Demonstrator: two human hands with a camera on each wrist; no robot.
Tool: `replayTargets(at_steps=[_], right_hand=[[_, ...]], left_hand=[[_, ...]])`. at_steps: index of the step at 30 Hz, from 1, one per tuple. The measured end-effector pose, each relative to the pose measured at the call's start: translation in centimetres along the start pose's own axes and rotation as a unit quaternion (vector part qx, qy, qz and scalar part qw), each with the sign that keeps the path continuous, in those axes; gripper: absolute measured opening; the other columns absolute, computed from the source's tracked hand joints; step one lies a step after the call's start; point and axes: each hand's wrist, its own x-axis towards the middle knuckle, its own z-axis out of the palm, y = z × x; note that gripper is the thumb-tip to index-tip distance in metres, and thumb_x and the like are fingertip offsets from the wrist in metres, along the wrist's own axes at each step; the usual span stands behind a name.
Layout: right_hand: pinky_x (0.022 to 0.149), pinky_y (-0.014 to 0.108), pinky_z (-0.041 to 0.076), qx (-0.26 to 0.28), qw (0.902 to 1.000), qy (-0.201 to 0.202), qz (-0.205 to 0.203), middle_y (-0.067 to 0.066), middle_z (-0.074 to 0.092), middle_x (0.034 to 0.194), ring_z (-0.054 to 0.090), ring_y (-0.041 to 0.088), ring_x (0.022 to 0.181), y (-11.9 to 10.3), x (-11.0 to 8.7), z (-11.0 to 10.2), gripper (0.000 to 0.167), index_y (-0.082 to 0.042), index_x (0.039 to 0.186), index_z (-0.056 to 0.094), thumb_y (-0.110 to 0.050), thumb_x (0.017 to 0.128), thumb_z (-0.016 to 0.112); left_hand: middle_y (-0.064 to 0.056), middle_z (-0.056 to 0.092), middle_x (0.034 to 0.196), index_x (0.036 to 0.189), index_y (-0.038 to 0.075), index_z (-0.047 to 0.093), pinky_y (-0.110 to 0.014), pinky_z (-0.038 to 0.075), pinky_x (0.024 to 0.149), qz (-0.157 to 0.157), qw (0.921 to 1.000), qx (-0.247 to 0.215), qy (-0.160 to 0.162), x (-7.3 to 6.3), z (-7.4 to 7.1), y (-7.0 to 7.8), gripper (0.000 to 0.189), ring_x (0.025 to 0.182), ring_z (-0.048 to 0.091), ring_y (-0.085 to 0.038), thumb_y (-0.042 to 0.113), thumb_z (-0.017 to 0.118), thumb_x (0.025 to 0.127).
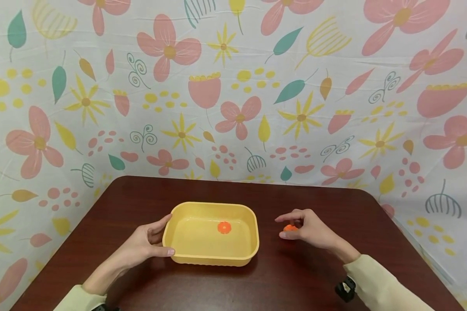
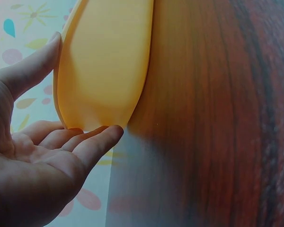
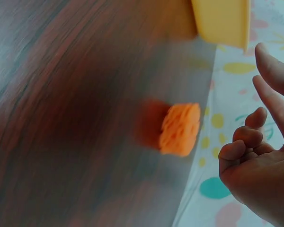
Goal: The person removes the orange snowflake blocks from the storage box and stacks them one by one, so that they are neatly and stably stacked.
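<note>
A yellow plastic tub [image 1: 214, 262] with rounded corners stands on the table. My left hand [image 1: 145, 242] holds its left end, thumb at the front corner and fingers along the end wall. In the left wrist view, the fingers lie against the end of the tub [image 2: 102, 61]. Inside, toward the back right, shows a flat, round orange flower shape [image 1: 224, 227]. My right hand [image 1: 309, 229] hovers around a small orange block [image 1: 290, 227] right of the tub. The right wrist view shows this bumpy, spongy-looking block [image 3: 181, 130] on the table, apart from the fingers.
The dark brown wooden table [image 1: 140, 194] has rounded far corners. A white cloth with a flower print [image 1: 233, 142] hangs behind it and along both sides. A black wristband device [image 1: 346, 288] sits at the right sleeve.
</note>
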Motion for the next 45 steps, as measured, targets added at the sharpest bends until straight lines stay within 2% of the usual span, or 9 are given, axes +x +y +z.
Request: replayTargets(at_steps=[6,11,18,23,31,40,45], right_hand=[[0.055,0.026,0.037,0.0,0.9999,-0.012,-0.002,0.013,0.053,0.083,0.043,0.019,0.066,-1.7,0.9,0.8,0.031,-0.009,0.116,0.081,-0.014,0.087,0.089],[0.052,0.025,0.038,-0.011,0.9996,-0.025,-0.004,0.02,0.051,0.084,0.044,0.02,0.065,-3.0,1.9,1.6,0.028,-0.013,0.113,0.082,-0.018,0.086,0.09],[0.061,0.026,0.037,-0.019,0.9981,-0.038,-0.045,0.019,0.051,0.079,0.043,0.021,0.07,-4.4,3.8,3.0,0.032,-0.006,0.114,0.082,-0.015,0.084,0.091],[0.064,0.028,0.038,-0.013,0.9965,-0.061,-0.056,0.017,0.051,0.078,0.045,0.02,0.071,-5.6,5.2,3.9,0.035,-0.004,0.116,0.081,-0.016,0.085,0.091],[0.066,0.027,0.035,-0.023,0.9925,-0.099,-0.069,0.023,0.051,0.082,0.04,0.014,0.07,-6.6,7.5,5.7,0.036,-0.006,0.119,0.08,-0.016,0.085,0.09],[0.063,0.025,0.034,-0.002,0.9871,-0.137,-0.081,0.004,0.043,0.071,0.037,0.014,0.065,-6.6,9.5,7.6,0.036,0.002,0.117,0.078,-0.007,0.084,0.089],[0.058,0.025,0.028,0.014,0.9841,-0.162,-0.071,-0.003,0.026,0.064,0.023,0.014,0.059,-6.2,10.4,8.2,0.038,0.002,0.12,0.077,-0.003,0.084,0.088]], left_hand=[[-0.028,0.02,0.169,0.166,-0.005,0.016,-0.033,0.055,0.098,0.002,1.0,0.0,0.0,0.0,-0.1,-0.1,0.104,0.143,0.045,-0.044,0.004,0.085,0.088],[-0.028,0.021,0.168,0.166,-0.004,0.016,-0.033,0.055,0.098,0.004,1.0,-0.002,-0.002,-0.1,-0.1,-0.1,0.104,0.143,0.044,-0.044,0.003,0.084,0.089],[-0.028,0.021,0.168,0.166,-0.004,0.016,-0.033,0.055,0.098,0.005,1.0,-0.005,-0.001,0.0,-0.1,-0.3,0.103,0.143,0.044,-0.045,0.002,0.084,0.088],[-0.027,0.021,0.169,0.166,-0.004,0.017,-0.033,0.055,0.099,0.004,1.0,-0.004,-0.001,0.0,-0.1,-0.4,0.104,0.144,0.044,-0.044,0.004,0.085,0.088],[-0.027,0.02,0.169,0.165,-0.005,0.016,-0.033,0.054,0.1,0.007,1.0,0.0,0.001,0.0,-0.1,-0.2,0.102,0.145,0.038,-0.048,0.002,0.084,0.089],[-0.022,0.023,0.17,0.167,0.0,0.02,-0.032,0.054,0.1,0.01,0.9999,0.007,0.008,0.0,-0.1,-0.5,0.098,0.147,0.037,-0.046,0.001,0.082,0.091],[-0.025,0.021,0.169,0.166,-0.003,0.019,-0.034,0.053,0.101,0.019,0.9998,0.006,0.005,0.0,-0.1,-0.5,0.098,0.147,0.035,-0.048,0.001,0.082,0.09]])
